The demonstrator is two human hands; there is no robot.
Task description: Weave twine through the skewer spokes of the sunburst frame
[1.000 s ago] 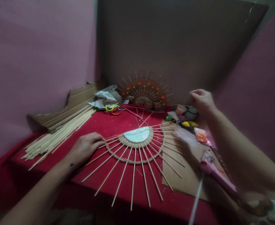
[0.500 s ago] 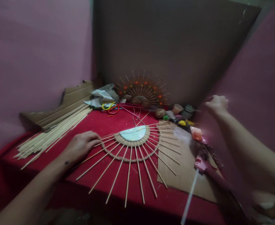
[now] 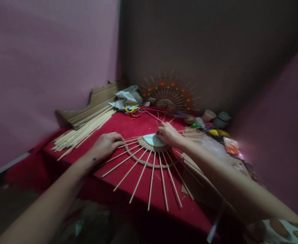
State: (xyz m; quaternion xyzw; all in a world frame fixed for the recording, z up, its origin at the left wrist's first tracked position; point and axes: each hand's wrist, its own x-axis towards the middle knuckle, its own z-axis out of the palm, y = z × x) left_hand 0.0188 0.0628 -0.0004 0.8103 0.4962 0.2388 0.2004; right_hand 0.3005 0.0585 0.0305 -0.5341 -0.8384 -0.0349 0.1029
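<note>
A half-round frame of thin wooden sticks fans out on the red cloth, around a pale blue half-disc with a woven brown border. A curved band of twine crosses the sticks. At its left end, my left hand is closed, thumb and fingers pinching the twine by the outermost sticks. My right hand reaches over the half-disc, its fingers pinched together at the loose twine by the flat edge. The fingertips are partly hidden. My right forearm covers the frame's right-hand sticks.
Loose sticks lie beside folded cardboard at left. Scissors rest behind. A flower-decorated stick fan leans on the back wall. Cups, an orange packet and a cardboard sheet are at right. A clear glue stick juts past the edge.
My right hand has come in from the far right to the half-disc and closed at the loose twine. My left hand keeps its pinch. The camera view has shifted, and my right arm hides the pink glue gun.
</note>
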